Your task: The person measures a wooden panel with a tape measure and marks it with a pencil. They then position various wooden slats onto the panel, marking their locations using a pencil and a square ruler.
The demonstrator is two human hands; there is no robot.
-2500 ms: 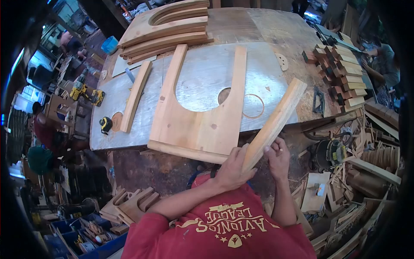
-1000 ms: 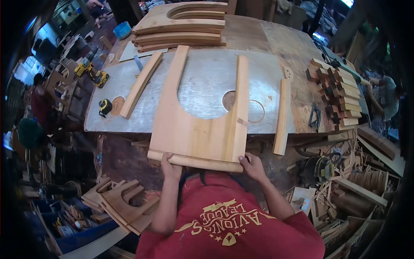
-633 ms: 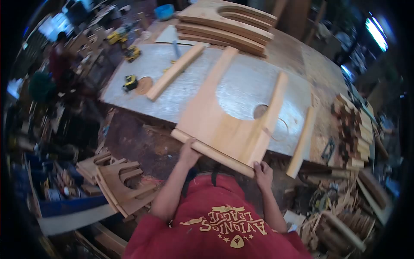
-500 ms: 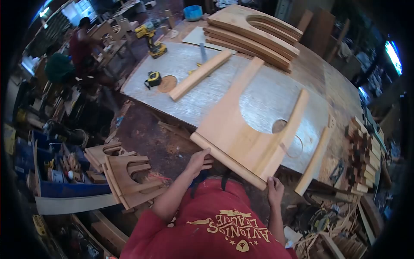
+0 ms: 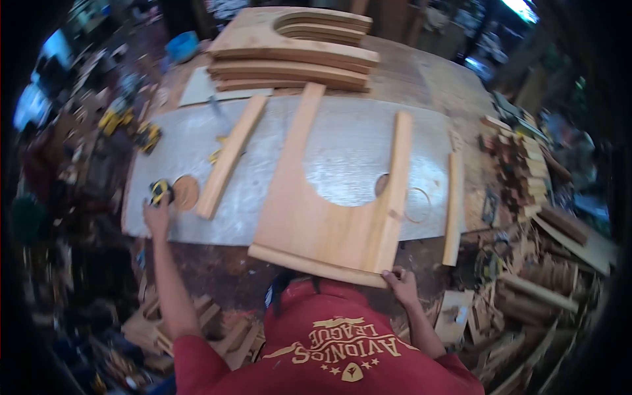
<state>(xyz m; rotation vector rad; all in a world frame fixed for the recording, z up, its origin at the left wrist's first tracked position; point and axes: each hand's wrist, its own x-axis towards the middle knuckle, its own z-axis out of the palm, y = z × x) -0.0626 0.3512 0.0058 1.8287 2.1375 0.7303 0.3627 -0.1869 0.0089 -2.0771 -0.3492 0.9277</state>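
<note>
Silvery sheet under smooth U-notched wooden panel, tape measure

- A single view is given, taken from the person's head.
- It is aimed forward and steeply down, over the red Avionics League T-shirt, at the left hand and right hand.
- The worktable is seen from close by, its far edge included.

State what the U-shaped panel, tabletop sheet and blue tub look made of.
U-shaped panel: wood, smooth, seemingly unvarnished; colour bands show. Tabletop sheet: perhaps metal or laminate, by its silvery sheen. Blue tub: probably plastic, from its bright colour; its finish is blurred.
</note>
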